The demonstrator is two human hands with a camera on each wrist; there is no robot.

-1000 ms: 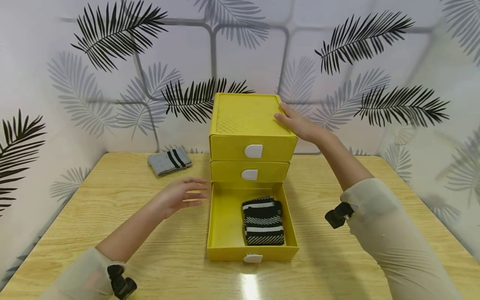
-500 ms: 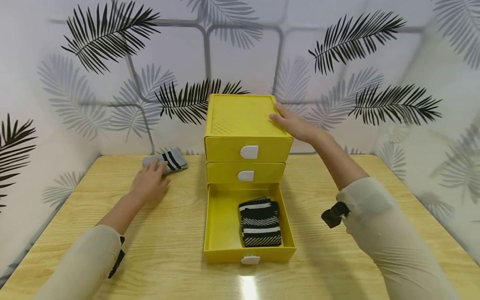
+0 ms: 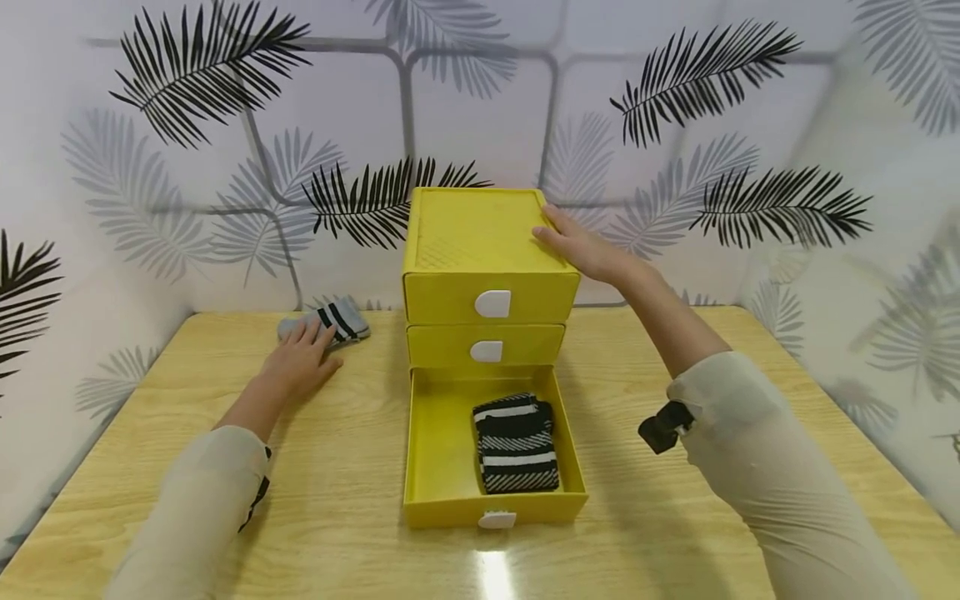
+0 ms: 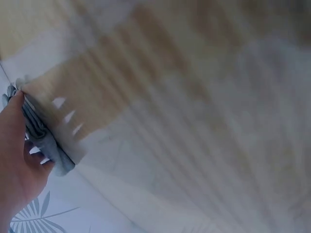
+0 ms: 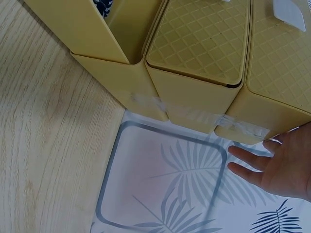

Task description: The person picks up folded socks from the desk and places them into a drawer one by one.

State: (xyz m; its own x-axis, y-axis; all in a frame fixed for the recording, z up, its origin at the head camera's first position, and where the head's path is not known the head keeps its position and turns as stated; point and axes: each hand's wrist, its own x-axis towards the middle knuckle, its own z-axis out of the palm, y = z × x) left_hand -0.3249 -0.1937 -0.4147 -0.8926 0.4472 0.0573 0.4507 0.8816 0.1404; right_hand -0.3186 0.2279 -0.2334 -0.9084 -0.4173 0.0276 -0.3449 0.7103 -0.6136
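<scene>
A grey folded sock (image 3: pixel 343 319) with black stripes lies at the table's back left. My left hand (image 3: pixel 298 360) rests over its near left part, fingers reaching forward and thumb spread to the right. The left wrist view shows that hand (image 4: pixel 22 155) at the sock (image 4: pixel 41 131). A yellow drawer cabinet (image 3: pixel 480 229) stands mid-table, its bottom drawer (image 3: pixel 442 433) pulled out. Inside that drawer, on the right, sits a folded black-and-white striped knit (image 3: pixel 517 446). My right hand (image 3: pixel 581 246) rests on the cabinet's top right edge; the right wrist view shows its extended fingers (image 5: pixel 250 162) beside the cabinet.
The upper two drawers are closed and bear white tabs (image 3: pixel 492 304). Behind the wooden table (image 3: pixel 322 492) rises a leaf-patterned backdrop (image 3: pixel 480 92). Clear tape (image 5: pixel 238 125) runs along the cabinet's side.
My left hand has moved left and forward from beside the cabinet onto the grey sock, staying there over the last half second. My right hand keeps its place on the cabinet.
</scene>
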